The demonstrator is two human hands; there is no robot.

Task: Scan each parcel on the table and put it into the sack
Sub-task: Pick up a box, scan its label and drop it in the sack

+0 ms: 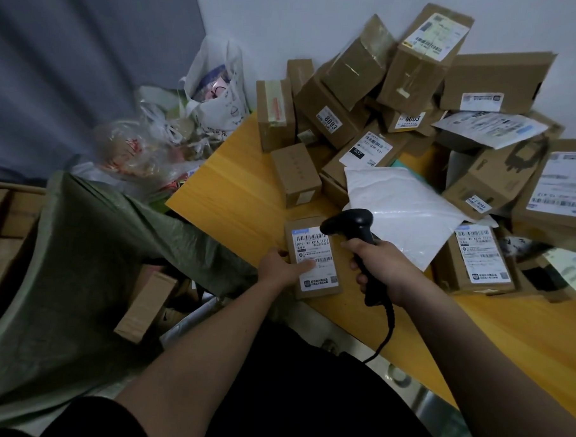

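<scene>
Scanning step in hand: left hand (279,266) is gripping a small box (313,257) at the near table (235,186) edge, label up, thumb lying across it. Right hand (382,265) is wrapping tight round the scanner (355,236) handle, head aiming down at the top barcode. Sack (80,258) is gaping open just left of the table, boxes inside. Next likely needs the box carried left over the rim and dropped. Pile (417,108) of parcels is waiting behind.

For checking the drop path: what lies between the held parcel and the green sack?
Only bare table edge; parcel, sack. Head view.
</scene>
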